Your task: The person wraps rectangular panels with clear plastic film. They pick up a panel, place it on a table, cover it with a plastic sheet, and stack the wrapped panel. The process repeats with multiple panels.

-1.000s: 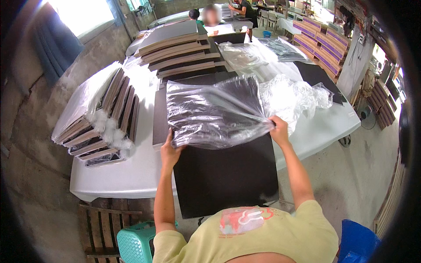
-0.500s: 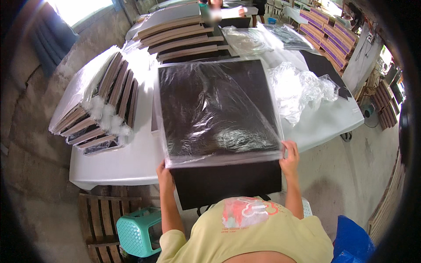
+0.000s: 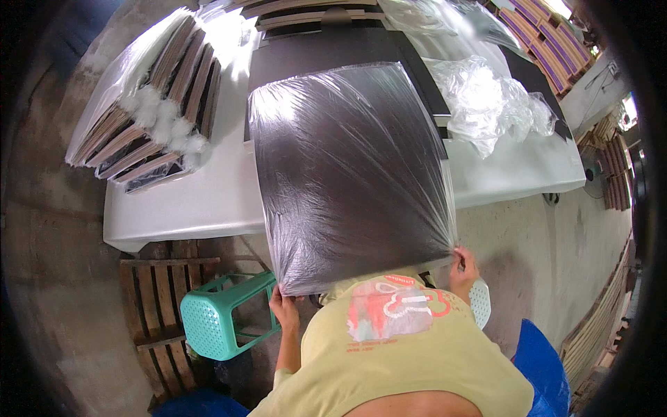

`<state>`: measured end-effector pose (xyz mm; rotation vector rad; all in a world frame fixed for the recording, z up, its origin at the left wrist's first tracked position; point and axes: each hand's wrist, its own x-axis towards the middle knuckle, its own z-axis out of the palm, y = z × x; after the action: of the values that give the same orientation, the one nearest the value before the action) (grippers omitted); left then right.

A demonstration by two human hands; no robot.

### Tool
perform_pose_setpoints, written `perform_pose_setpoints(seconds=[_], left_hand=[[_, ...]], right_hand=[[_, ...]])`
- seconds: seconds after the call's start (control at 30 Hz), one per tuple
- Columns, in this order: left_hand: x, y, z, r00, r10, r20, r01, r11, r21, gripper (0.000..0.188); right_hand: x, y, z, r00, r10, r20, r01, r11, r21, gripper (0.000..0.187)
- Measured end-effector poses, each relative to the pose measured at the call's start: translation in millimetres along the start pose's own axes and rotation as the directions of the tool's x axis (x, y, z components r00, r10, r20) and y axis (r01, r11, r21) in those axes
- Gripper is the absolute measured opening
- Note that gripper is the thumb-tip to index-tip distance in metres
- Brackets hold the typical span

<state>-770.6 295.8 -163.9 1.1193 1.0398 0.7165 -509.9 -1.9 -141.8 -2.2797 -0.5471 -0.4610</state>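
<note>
White tabletop (image 3: pixel 187 201) carries stacked dark boards; the large dark square board in a clear plastic bag (image 3: pixel 347 174) tilts off its near edge toward me, so the bag pulls taut. My left hand (image 3: pixel 283 306) and right hand (image 3: pixel 464 267) pinch the bag's two near corners, fingers (image 3: pixel 458 258) pressed together.

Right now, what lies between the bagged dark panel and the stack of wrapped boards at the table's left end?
In the head view, only bare white table lies between the bagged panel and the wrapped boards.
</note>
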Motion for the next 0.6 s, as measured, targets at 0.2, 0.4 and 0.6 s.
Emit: perform_pose_setpoints(seconds=[0.2, 0.4, 0.6], left_hand=[[-3, -15, -33, 0.974, -0.189, -0.123, 0.15, 0.951, -0.27, 0.04], [43, 5, 3, 0.987, -0.143, 0.071, 0.159, 0.84, -0.519, 0.05], [22, 72, 13, 0.984, -0.123, 0.127, 0.176, 0.619, -0.766, 0.038]], right_hand=[[-39, 36, -2, 0.931, 0.35, 0.103, -0.365, 0.883, 0.295, 0.019], [24, -24, 35, 0.773, 0.49, 0.403, -0.619, 0.447, 0.646, 0.045], [18, -41, -3, 0.515, 0.433, 0.739, -0.735, -0.22, 0.641, 0.045]])
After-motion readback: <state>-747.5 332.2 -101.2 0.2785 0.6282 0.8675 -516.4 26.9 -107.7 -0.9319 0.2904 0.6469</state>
